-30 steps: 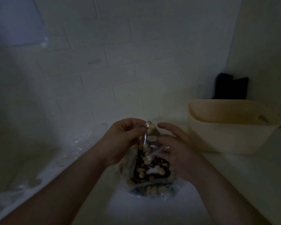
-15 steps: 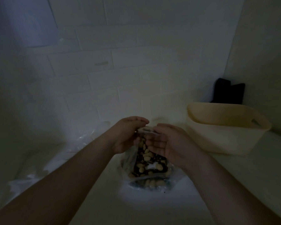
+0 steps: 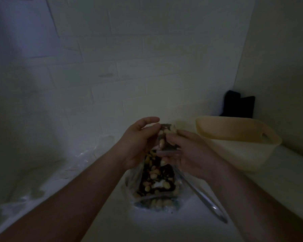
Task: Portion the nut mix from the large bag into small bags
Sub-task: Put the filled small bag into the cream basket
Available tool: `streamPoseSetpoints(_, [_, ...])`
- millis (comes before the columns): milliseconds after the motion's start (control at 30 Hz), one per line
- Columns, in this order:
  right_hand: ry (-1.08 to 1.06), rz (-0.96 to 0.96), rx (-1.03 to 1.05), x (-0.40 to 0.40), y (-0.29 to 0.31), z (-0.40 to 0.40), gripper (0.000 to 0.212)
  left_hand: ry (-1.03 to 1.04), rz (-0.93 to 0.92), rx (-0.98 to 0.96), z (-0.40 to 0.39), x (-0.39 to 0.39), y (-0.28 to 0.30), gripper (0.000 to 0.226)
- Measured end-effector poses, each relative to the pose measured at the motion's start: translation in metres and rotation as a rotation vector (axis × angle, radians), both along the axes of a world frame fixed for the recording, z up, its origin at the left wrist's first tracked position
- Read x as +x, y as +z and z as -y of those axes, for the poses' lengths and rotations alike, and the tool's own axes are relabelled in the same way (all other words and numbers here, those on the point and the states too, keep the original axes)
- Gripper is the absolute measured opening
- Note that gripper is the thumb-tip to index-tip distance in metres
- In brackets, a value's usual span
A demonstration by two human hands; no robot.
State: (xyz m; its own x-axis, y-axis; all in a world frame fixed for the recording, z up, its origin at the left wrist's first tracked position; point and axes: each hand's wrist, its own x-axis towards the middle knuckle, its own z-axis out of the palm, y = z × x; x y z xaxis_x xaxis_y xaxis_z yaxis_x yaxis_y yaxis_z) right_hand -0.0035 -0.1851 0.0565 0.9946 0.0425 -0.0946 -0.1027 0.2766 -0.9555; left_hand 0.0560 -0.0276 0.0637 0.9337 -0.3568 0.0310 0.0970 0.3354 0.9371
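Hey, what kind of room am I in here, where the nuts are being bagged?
Probably a dim home kitchen corner. A white counter meets a tiled wall like a backsplash, a cream bin sits on the counter, and both hands hold a clear bag of nut mix.
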Motion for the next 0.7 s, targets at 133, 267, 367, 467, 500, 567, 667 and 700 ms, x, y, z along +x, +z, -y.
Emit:
streamPoseSetpoints(133, [-0.101,0.067,-0.206,0.004,0.017,0.043,0.013,-0.093,0.042,-0.019,0.037,0.001,0.002,0.02])
streamPoseSetpoints(267, [-0.181,0.088,-0.352,0.015,0.036,0.095,0.017,-0.187,0.09,0.052,0.085,0.014,0.007,0.026])
streamPoseSetpoints(367, [-0.214,0.123,-0.412,0.024,0.043,0.139,0.016,-0.142,0.212,0.253,0.112,0.033,0.006,0.015])
streamPoseSetpoints(467, [-0.207,0.132,-0.438,0.03,0.049,0.181,0.009,0.112,0.424,0.754,0.128,0.061,0.001,0.032])
streamPoseSetpoints(500, [-0.221,0.119,-0.439,0.033,0.049,0.193,0.009,0.138,0.433,0.877,0.134,0.068,-0.001,0.045])
streamPoseSetpoints(567, [-0.235,0.091,-0.51,0.039,0.045,0.212,0.014,0.049,0.357,0.977,0.146,0.077,-0.005,0.058])
streamPoseSetpoints(667, [-0.235,0.031,-0.77,0.047,0.034,0.231,0.024,-0.051,0.357,0.932,0.16,0.077,-0.014,0.025])
streamPoseSetpoints(700, [-0.234,0.004,-0.841,0.048,0.031,0.234,0.026,-0.031,0.388,0.921,0.161,0.074,-0.017,0.022])
